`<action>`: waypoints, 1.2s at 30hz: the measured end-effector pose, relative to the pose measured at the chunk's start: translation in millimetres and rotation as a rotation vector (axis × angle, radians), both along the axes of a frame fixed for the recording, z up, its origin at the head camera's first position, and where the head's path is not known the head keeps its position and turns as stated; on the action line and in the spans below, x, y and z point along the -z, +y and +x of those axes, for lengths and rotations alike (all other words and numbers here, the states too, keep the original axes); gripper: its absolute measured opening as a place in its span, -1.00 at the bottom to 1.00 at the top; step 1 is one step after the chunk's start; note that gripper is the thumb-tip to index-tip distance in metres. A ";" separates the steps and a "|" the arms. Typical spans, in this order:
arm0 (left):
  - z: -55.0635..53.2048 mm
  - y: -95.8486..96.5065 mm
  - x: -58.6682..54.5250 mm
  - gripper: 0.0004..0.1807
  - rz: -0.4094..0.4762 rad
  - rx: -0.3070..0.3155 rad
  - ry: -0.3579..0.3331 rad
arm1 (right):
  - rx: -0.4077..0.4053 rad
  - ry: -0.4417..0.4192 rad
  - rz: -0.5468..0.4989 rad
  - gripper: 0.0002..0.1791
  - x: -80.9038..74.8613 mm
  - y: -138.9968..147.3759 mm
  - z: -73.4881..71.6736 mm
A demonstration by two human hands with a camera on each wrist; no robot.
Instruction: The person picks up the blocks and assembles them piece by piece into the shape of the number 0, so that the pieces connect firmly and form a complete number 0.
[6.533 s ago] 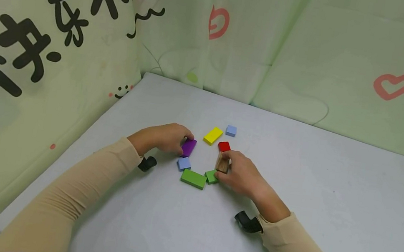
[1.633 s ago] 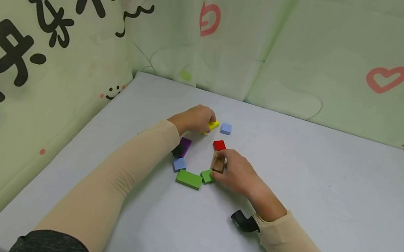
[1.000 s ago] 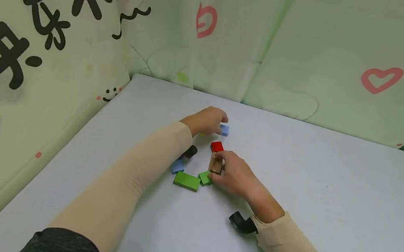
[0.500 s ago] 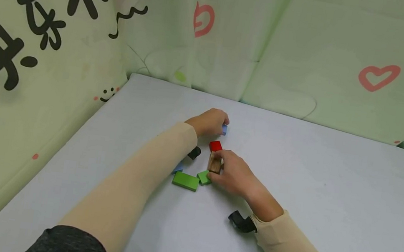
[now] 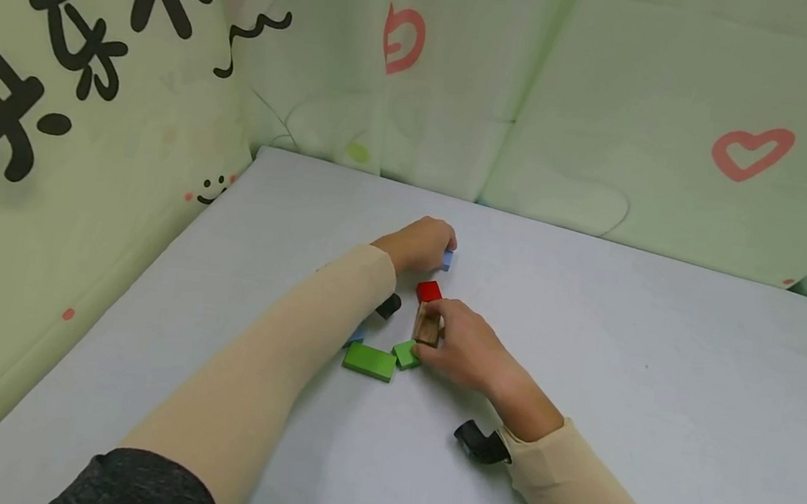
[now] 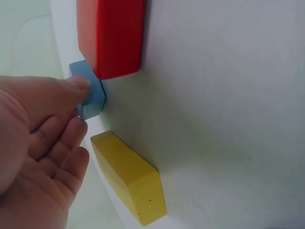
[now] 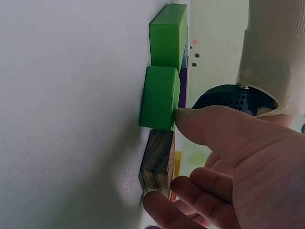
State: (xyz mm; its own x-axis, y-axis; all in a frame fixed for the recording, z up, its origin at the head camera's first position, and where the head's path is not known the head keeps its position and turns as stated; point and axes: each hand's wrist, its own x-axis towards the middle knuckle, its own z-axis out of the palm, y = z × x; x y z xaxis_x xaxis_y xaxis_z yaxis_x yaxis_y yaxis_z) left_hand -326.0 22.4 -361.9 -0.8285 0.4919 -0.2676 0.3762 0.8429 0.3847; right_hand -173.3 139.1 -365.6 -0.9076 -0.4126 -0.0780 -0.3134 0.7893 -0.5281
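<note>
My left hand (image 5: 420, 241) pinches a small light-blue block (image 6: 90, 98) at the back of the arrangement, thumb on its near face. A yellow block (image 6: 128, 171) lies just beside those fingers in the left wrist view; in the head view the hand and sleeve hide it. My right hand (image 5: 471, 344) curves round a brown wooden block (image 5: 428, 326), forefinger at its far end. Its thumb touches a small green block (image 7: 159, 98) that adjoins the wooden one. Beyond the wooden block sits a red block (image 5: 429, 290).
A long green block (image 5: 369, 361) lies at the near side of the ring. Another light-blue block (image 5: 355, 335) shows partly under the left sleeve (image 5: 270, 353). A purple block (image 7: 183, 88) peeks out behind the green ones. Fabric walls (image 5: 618, 102) bound the white table (image 5: 622, 380).
My left hand has gone from the purple block to the yellow one, then right to the far blue block, which it now pinches. The right hand has kept its place.
</note>
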 end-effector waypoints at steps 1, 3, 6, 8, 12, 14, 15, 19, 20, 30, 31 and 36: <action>0.6 -0.5 -0.5 -0.60 0.007 0.002 0.004 | -0.001 0.001 0.000 -0.41 0.1 -0.2 -0.2; 1.5 -1.7 -1.3 -0.61 0.024 0.009 0.016 | 0.000 -0.001 -0.001 -0.41 0.2 -0.7 -0.4; 2.2 -3.8 -3.2 -0.61 0.056 0.007 0.021 | 0.003 -0.005 -0.001 -0.40 0.3 -1.1 -0.5; 2.4 -5.3 -4.2 -0.61 0.071 -0.008 0.010 | 0.004 -0.008 0.000 -0.39 0.3 -1.1 -0.6; 3.2 -8.8 -5.7 -0.60 0.083 -0.032 -0.008 | 0.006 -0.013 0.002 -0.39 0.6 -0.9 -0.5; 4.0 -11.0 -5.9 -0.60 0.088 -0.030 -0.001 | 0.008 -0.014 0.001 -0.39 0.8 -0.8 -0.4; 4.3 -12.2 -5.7 -0.60 0.089 -0.028 0.001 | 0.009 -0.016 0.001 -0.39 0.9 -0.7 -0.3; 6.0 -17.6 -5.9 -0.60 0.092 -0.016 0.016 | 0.012 -0.019 0.002 -0.39 1.5 -0.6 -0.2; 6.4 -19.0 -6.4 -0.59 0.092 -0.019 0.010 | 0.013 -0.020 0.004 -0.39 1.6 -0.6 -0.3; 9.5 -31.4 -16.4 -0.58 0.114 -0.006 -0.006 | 0.021 -0.029 0.007 -0.38 1.0 0.0 -1.6; 10.1 -32.9 -17.3 -0.58 0.114 -0.001 -0.002 | 0.021 -0.030 0.007 -0.38 0.8 -0.1 -1.6; 12.3 -39.1 -20.4 -0.58 0.120 0.035 0.012 | 0.022 -0.039 0.004 -0.38 0.4 -1.0 -1.5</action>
State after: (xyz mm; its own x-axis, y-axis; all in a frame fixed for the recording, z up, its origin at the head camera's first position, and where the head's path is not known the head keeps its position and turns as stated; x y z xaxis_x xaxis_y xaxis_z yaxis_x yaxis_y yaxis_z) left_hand -313.7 -16.8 -341.5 -0.8128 0.5487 -0.1955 0.4100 0.7774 0.4771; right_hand -174.8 138.2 -366.0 -0.9126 -0.3924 -0.1150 -0.2755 0.7978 -0.5363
